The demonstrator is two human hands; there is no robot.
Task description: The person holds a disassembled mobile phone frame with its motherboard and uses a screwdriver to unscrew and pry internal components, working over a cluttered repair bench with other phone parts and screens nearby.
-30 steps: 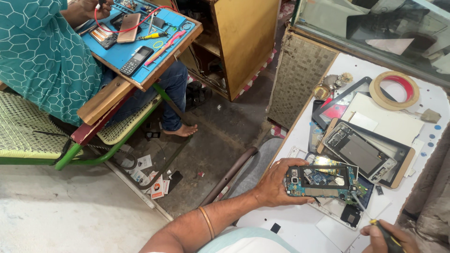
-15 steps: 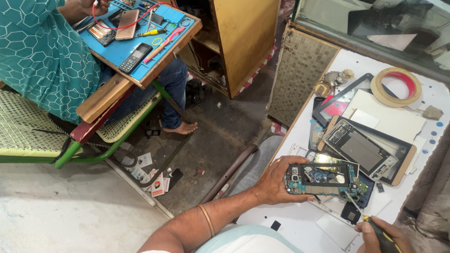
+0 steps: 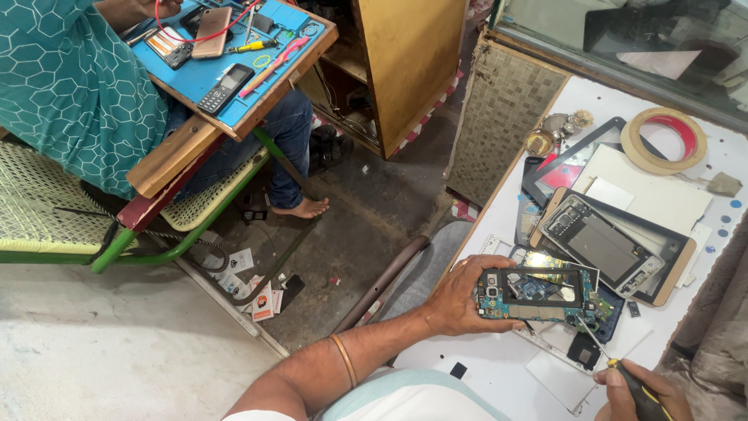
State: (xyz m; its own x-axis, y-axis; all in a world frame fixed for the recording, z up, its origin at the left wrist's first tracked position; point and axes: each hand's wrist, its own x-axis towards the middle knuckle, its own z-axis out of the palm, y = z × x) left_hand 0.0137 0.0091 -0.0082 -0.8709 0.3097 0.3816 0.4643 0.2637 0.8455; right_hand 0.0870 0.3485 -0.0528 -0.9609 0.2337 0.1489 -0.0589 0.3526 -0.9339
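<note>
Head view: left hand (image 3: 460, 296) fingers clamping opened phone (image 3: 538, 295) near table edge (image 3: 499, 195); right hand (image 3: 639, 390) fisted around screwdriver (image 3: 615, 366).

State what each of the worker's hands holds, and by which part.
The left hand grips the opened phone by its left end. The right hand holds a screwdriver by its handle.

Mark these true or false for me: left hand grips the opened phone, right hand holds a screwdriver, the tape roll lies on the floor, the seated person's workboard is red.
1. The left hand grips the opened phone with exposed green circuit board: true.
2. The right hand holds a black-and-yellow-handled screwdriver: true.
3. The tan tape roll lies on the floor: false, it lies on the white table.
4. The seated person's workboard mat is red: false, blue.
</note>
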